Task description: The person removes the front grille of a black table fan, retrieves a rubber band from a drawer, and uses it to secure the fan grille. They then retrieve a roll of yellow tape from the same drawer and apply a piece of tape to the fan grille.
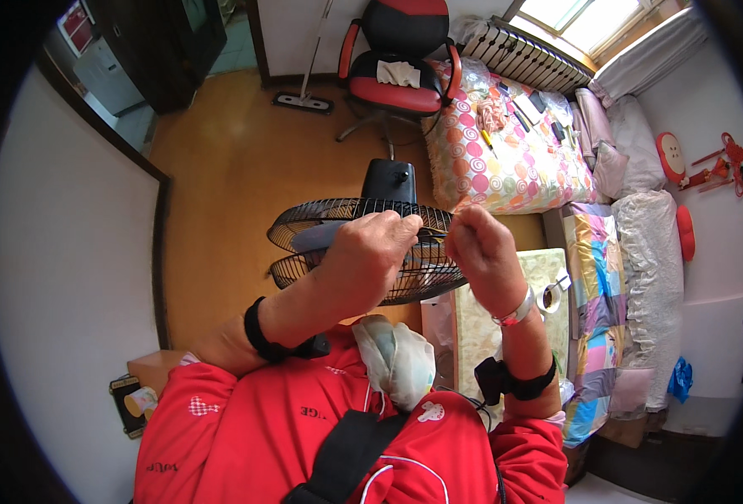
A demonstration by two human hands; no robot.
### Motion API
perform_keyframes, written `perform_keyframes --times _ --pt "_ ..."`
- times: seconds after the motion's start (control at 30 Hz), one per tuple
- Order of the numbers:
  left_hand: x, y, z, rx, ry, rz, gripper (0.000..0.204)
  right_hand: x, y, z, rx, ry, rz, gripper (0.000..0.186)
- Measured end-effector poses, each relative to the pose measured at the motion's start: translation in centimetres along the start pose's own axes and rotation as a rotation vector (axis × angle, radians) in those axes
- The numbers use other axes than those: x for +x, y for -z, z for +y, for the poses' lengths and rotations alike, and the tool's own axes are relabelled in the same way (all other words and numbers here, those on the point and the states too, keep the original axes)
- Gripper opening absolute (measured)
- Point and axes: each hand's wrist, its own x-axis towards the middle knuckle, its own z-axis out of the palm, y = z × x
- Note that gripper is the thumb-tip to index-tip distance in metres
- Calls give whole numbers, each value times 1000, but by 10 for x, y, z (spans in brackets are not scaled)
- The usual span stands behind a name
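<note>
A black electric fan (426, 273) is in the middle of the view, in front of the person's red jacket (245, 420). Its wire guard shows 2 rounded parts, with a gap between them at the left side, where a greyish blade (317, 238) is visible; the motor housing (390, 178) points away from the person. The left hand (367, 252) has its fingers bent narrow at the upper rim of the guard, and the right hand (483, 252) is curled nearly like a fist at the right end of this rim; I cannot tell what either hand grips. Near the right forearm is a marbled table (493, 290) with a white cup (549, 297). Farther off are a bed cover (506, 181) with circles, a red-and-black office chair (401, 34) and a flat mop (303, 103).
</note>
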Motion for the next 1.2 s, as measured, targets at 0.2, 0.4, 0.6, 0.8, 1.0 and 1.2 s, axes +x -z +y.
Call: perform_keyframes --times 0.2,0.4,0.6,0.8,1.0,1.2 --pt "-1 4 0 -94 -103 -80 28 -2 10 -2 89 -169 -28 15" --pt "11 14 -11 41 -206 -177 25 15 26 -4 177 -267 -188 28" --pt "15 17 -11 137 -236 -117 23 23 31 -13 382 -429 -292 16" --pt "7 8 -1 235 -257 -42 22 21 30 -10 697 -440 -299 11" --pt "8 10 1 251 -198 -46 19 15 23 -6 863 -349 -314 9" --pt "8 16 7 320 -176 -40 20 12 17 -12 866 -326 -227 12"
